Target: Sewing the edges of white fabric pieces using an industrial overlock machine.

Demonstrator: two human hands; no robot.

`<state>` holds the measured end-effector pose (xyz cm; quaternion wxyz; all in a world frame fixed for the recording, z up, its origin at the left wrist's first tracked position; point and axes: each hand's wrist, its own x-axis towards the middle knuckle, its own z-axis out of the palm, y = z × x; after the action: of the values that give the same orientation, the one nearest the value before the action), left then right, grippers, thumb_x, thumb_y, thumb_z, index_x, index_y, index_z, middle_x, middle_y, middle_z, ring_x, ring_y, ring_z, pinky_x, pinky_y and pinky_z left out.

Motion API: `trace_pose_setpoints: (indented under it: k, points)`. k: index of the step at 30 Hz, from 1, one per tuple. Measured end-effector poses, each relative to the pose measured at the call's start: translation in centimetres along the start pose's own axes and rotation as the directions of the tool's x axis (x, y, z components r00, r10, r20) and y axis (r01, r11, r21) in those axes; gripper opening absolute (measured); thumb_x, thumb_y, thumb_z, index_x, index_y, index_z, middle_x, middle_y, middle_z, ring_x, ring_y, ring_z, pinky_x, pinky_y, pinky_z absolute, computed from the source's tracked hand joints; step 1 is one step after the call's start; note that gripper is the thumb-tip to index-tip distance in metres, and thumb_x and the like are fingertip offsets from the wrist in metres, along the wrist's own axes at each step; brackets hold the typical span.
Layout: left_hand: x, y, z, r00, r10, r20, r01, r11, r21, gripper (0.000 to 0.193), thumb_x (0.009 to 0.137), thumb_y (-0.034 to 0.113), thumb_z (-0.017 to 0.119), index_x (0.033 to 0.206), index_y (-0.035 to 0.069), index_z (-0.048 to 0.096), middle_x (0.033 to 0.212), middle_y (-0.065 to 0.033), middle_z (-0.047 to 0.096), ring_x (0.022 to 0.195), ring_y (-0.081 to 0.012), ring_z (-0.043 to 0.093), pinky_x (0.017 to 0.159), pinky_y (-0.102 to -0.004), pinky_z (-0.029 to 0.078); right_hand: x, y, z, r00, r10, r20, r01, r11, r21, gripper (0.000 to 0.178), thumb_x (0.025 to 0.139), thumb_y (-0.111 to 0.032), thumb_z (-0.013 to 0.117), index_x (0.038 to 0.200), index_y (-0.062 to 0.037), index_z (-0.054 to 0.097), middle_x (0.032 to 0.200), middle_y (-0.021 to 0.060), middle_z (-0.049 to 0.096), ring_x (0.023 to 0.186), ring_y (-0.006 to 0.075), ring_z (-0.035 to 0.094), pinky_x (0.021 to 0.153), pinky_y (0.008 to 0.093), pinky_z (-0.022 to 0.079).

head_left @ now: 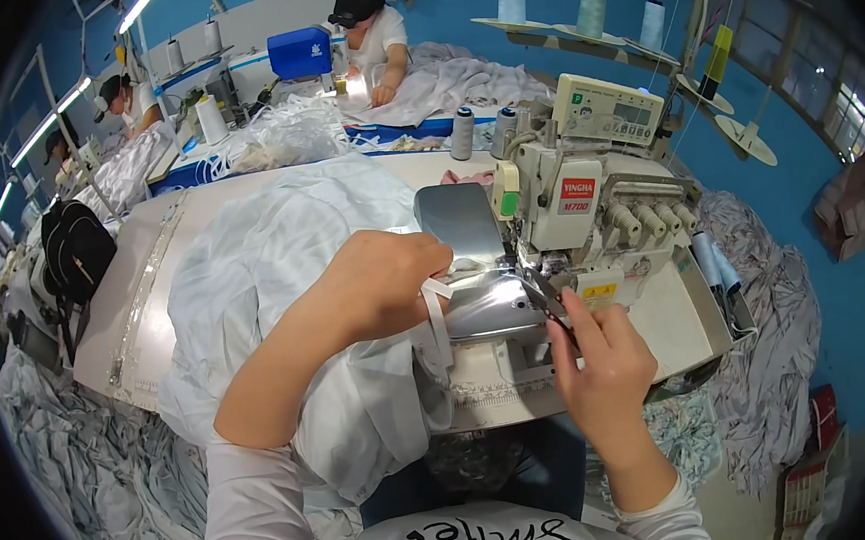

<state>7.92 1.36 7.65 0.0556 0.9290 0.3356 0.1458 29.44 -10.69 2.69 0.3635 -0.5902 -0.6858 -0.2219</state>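
A tray [707, 316] stands at the surface's right end, at about 3 o'clock; blue cones [726, 267] stand at it, though whether inside or just behind I cannot tell. The black bag [78, 245] at 9 o'clock hides its contents.

The tool [547, 297], dark and slim, is just right of centre, in front of the machine [559, 236]. Its long axis runs from 5 to 11 o'clock, with the narrow tip toward 11, close to the needle area. The right hand [604, 358] has it pinched between thumb and fingers at the 5 o'clock end.

The left hand [378, 279], left of the tool at about its 9 o'clock, has its fingers curled closed on a white strip [439, 320]. The strip hangs toward 6 o'clock, its long axis nearly 12 to 6. Cloth [260, 242], pale and rumpled, spreads over the surface [158, 319] from the hand toward 9 and 11 o'clock, and drops over the near edge at 7. A metal plate [491, 311] lies between the hands.
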Motion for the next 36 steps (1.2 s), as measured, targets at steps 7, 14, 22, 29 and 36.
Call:
trace_pose_setpoints:
  k: [7, 14, 22, 29, 36]
  points:
    - [-0.4, -0.2, 0.0, 0.997, 0.057, -0.043, -0.057, 0.998, 0.004, 0.018, 0.069, 0.015, 0.066, 0.084, 0.006, 0.06, 0.084, -0.0088, 0.063, 0.08, -0.0293, 0.062, 0.066, -0.0403, 0.047, 1.2, -1.7, 0.2, 0.994, -0.057, 0.092, 0.062, 0.996, -0.059, 0.035, 0.073, -0.014, 0.072, 0.106, -0.0039, 0.063, 0.07, 0.0078, 0.051, 0.052, 0.0236, 0.055, 0.046, 0.0337, 0.044]
    - [-0.3, 0.0, 0.1, 0.995, 0.063, -0.072, -0.061, 0.998, 0.022, 0.02, 0.069, 0.021, 0.068, 0.08, 0.007, 0.06, 0.082, -0.0092, 0.062, 0.078, -0.03, 0.062, 0.065, -0.0408, 0.047, 1.3, -1.0, 2.2, 0.992, -0.073, 0.101, 0.086, 0.988, -0.126, 0.029, 0.076, -0.014, 0.07, 0.103, -0.0032, 0.064, 0.067, 0.007, 0.052, 0.051, 0.0236, 0.055, 0.046, 0.0324, 0.044]
    - [-0.4, -0.4, 0.5, 0.983, 0.102, -0.152, -0.098, 0.995, 0.034, 0.018, 0.064, 0.017, 0.068, 0.073, 0.009, 0.055, 0.075, -0.0053, 0.059, 0.069, -0.0285, 0.059, 0.059, -0.0384, 0.045, 0.3, 0.5, 2.2, 0.997, -0.075, -0.002, 0.074, 0.991, 0.112, 0.032, 0.074, -0.009, 0.072, 0.105, -0.0043, 0.064, 0.066, 0.0061, 0.055, 0.049, 0.0198, 0.052, 0.045, 0.0299, 0.042]
    - [-3.1, -1.9, -1.9, 0.969, -0.021, -0.245, 0.003, 0.997, -0.074, 0.026, 0.066, 0.017, 0.073, 0.088, 0.007, 0.063, 0.096, -0.0098, 0.062, 0.089, -0.0288, 0.06, 0.075, -0.0376, 0.048, -6.9, 10.6, 0.2, 0.811, 0.539, -0.227, -0.49, 0.838, 0.24, 0.029, 0.084, -0.007, 0.064, 0.112, -0.0024, 0.062, 0.086, 0.0, 0.06, 0.061, 0.0051, 0.042, 0.055, 0.0198, 0.037]
    - [-17.6, -9.9, 0.7, 0.516, -0.581, -0.629, 0.852, 0.421, 0.31, 0.063, 0.075, 0.043, 0.07, 0.12, 0.001, 0.053, 0.129, -0.0226, 0.047, 0.116, -0.0392, 0.047, 0.099, -0.0406, 0.038, -11.2, 20.8, -0.4, 0.859, 0.512, 0.008, -0.465, 0.787, -0.406, 0.028, 0.08, -0.015, 0.065, 0.105, -0.0032, 0.064, 0.099, 0.0121, 0.06, 0.084, 0.0275, 0.059, 0.071, 0.0385, 0.047]
